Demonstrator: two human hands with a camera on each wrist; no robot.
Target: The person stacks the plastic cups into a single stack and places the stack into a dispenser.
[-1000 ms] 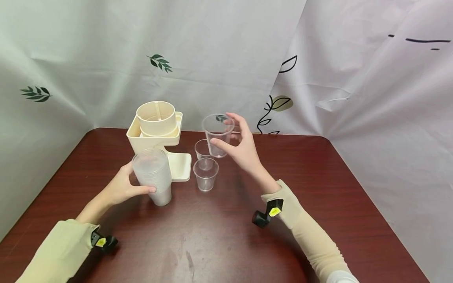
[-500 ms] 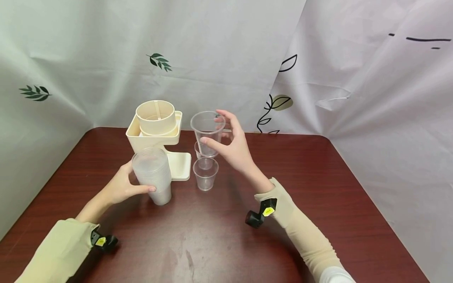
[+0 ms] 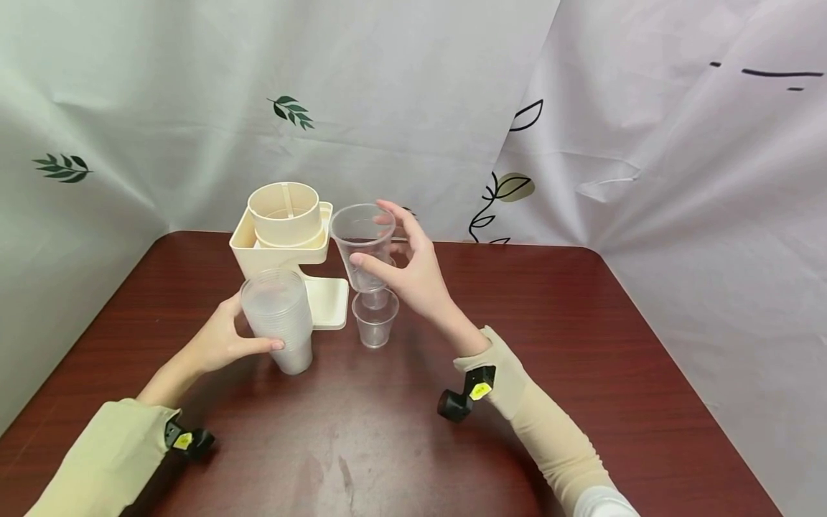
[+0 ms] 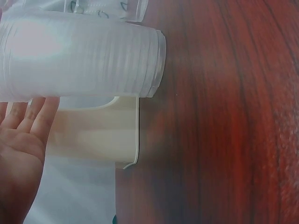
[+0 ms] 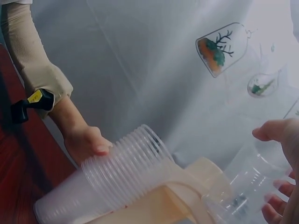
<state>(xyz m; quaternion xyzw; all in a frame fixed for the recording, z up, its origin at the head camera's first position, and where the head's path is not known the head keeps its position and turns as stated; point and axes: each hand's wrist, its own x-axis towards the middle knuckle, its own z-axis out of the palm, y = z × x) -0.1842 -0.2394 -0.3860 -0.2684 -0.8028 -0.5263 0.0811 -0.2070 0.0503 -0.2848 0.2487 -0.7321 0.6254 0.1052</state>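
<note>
My left hand [image 3: 235, 341] grips a tall stack of nested clear plastic cups [image 3: 278, 316], thumb along the near side, in front of a cream plastic dispenser [image 3: 278, 253]. In the left wrist view the cup stack [image 4: 84, 58] lies across the top, with fingers [image 4: 44, 116] at its side. My right hand [image 3: 413, 276] holds one larger clear plastic cup [image 3: 362, 240] upright between thumb and fingers, raised beside the dispenser's top. Below it, a small clear cup [image 3: 375, 327] stands on the table; another behind it is mostly hidden by the raised cup.
The dispenser has a round open cylinder [image 3: 284, 215] on top and a flat cream tray [image 3: 328, 305] low at its right. Its top and the two standing cups are close to my right hand. A white printed curtain [image 3: 413, 108] hangs behind the reddish-brown table [image 3: 549, 323].
My right hand has carried the larger cup leftward, toward the dispenser's top, and it now covers most of the rear small cup. The left hand and stack have stayed in place.
</note>
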